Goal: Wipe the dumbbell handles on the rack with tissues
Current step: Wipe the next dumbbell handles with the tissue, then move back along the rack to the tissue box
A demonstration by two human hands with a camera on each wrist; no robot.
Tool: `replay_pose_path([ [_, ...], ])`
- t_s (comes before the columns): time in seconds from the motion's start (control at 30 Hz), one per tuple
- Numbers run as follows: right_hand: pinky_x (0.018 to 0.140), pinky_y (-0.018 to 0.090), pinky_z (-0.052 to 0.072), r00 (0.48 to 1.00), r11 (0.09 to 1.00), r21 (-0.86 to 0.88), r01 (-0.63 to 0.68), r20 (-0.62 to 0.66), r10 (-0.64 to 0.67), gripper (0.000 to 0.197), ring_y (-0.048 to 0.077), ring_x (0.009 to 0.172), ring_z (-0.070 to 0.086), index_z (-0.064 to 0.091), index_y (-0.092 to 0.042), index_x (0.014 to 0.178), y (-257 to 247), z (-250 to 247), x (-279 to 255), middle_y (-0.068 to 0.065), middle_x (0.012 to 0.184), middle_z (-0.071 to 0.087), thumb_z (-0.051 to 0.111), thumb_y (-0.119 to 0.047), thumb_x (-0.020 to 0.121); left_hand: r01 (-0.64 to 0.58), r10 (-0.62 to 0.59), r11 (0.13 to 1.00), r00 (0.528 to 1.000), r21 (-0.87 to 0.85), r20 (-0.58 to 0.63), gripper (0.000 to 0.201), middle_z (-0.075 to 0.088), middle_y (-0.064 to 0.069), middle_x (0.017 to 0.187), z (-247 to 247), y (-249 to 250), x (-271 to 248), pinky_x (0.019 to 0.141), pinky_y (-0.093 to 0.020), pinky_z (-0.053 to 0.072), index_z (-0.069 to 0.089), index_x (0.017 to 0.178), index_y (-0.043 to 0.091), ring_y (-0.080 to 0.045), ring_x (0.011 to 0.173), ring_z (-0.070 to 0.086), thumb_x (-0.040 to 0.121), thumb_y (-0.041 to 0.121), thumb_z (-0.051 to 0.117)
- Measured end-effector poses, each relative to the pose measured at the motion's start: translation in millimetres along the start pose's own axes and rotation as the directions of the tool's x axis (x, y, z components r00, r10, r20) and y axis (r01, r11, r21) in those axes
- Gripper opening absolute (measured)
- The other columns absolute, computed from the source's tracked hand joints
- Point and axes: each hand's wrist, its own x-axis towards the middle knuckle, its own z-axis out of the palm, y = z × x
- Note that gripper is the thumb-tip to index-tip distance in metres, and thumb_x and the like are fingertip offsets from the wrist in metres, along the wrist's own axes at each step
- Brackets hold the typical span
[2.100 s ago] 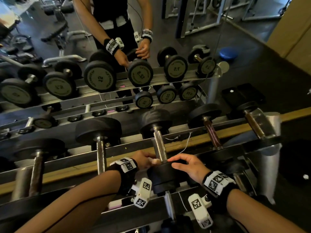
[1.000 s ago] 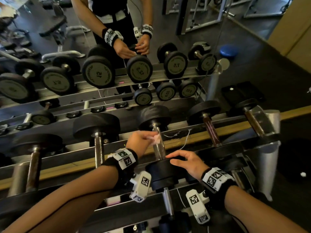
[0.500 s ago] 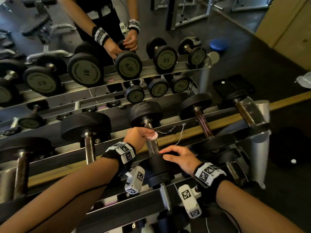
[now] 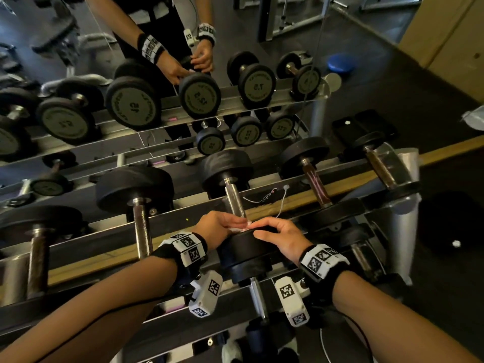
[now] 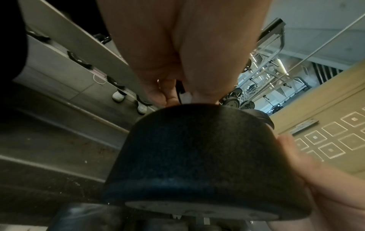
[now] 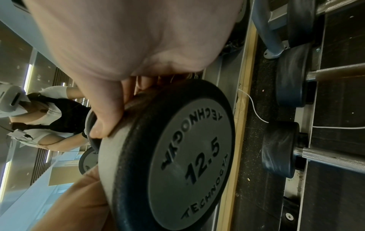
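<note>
A 12.5 dumbbell lies on the rack's top tier, its steel handle [image 4: 234, 199] pointing away from me. My left hand [image 4: 230, 222] pinches a small pinkish-white tissue [image 4: 242, 227] around the handle's near end, right against the near black head [image 4: 246, 251]. My right hand [image 4: 262, 230] curls over the top of that head, thumb on its rim. In the left wrist view the fingers [image 5: 168, 92] and tissue [image 5: 186, 96] show just beyond the head [image 5: 197, 156]. The right wrist view shows the thumb [image 6: 104, 121] on the head's edge beside the 12.5 face [image 6: 189, 156].
Neighbouring dumbbells lie parallel on the rack: one to the left [image 4: 141, 226], two to the right [image 4: 315, 188] [image 4: 381, 169]. A white cord [image 4: 281, 203] trails over the rail behind the handle. A mirror [image 4: 131, 106] behind reflects the rack. A lower tier holds another handle [image 4: 258, 297].
My left hand slid the tissue up the handle towards the far head, then back down to the near end. The right hand stayed on the near head.
</note>
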Motion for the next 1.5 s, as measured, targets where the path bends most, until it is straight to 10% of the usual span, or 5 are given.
replay_pose_path([
  [0.6,0.086,0.03,0.054,0.996,1.0,0.013,-0.027,-0.087,0.028,0.02,0.024,0.104,0.066,0.076,-0.025,0.094,-17.8,15.1,-11.9,0.008,0.11,0.071,0.067,-0.008,0.089,0.043,-0.044,0.999,0.998,0.021,0.038,0.037,0.075,0.019,0.088,-41.7,-1.9,-39.2,0.099,-0.027,0.047,0.076,0.081,0.036,0.001,0.093,0.067,0.084,0.0,0.066],
  [0.8,0.108,0.029,0.041,0.996,0.975,-0.222,0.009,-0.09,-0.03,0.047,0.011,0.121,0.058,0.06,-0.018,0.126,-38.8,16.6,-17.4,0.001,0.123,0.067,0.069,0.002,0.085,-0.04,-0.012,0.906,0.993,-0.422,-0.12,0.029,0.067,-0.013,0.093,-38.7,36.3,-58.5,0.071,-0.021,0.05,0.064,0.111,0.003,-0.016,0.079,0.062,0.089,-0.014,0.055],
  [0.97,0.089,0.02,0.05,0.974,0.997,-0.019,0.076,-0.212,-0.079,0.062,0.011,0.106,0.065,0.05,-0.018,0.135,-64.9,8.3,-47.1,0.003,0.119,0.066,0.073,0.004,0.081,-0.1,0.019,0.792,0.99,-0.602,-0.14,0.012,0.058,-0.006,0.074,-5.4,87.4,-55.4,0.055,-0.018,0.047,0.061,0.098,0.007,-0.005,0.053,0.054,0.094,-0.003,0.056],
  [1.33,0.054,0.021,0.052,0.708,0.987,0.078,0.144,-0.705,-0.048,0.029,0.008,0.053,0.061,0.051,-0.014,0.075,-32.4,-128.3,-232.6,-0.001,0.065,0.064,0.06,0.011,0.087,-0.222,0.274,0.891,0.959,-0.397,0.077,0.026,0.069,-0.009,0.085,162.5,183.6,-67.9,0.058,-0.019,0.043,0.071,0.113,0.01,-0.012,0.062,0.052,0.088,0.002,0.068],
  [1.5,0.062,0.037,0.045,0.5,0.98,-0.1,-0.173,-0.866,0.0,0.028,0.021,0.063,0.053,0.055,-0.019,0.071,29.8,-201.9,-371.3,0.007,0.068,0.058,0.07,0.002,0.081,-0.346,0.382,0.902,0.918,-0.26,0.105,0.018,0.067,-0.008,0.077,252.8,209.9,-83.6,0.058,-0.015,0.046,0.071,0.105,0.0,-0.012,0.065,0.055,0.087,-0.003,0.067],
])
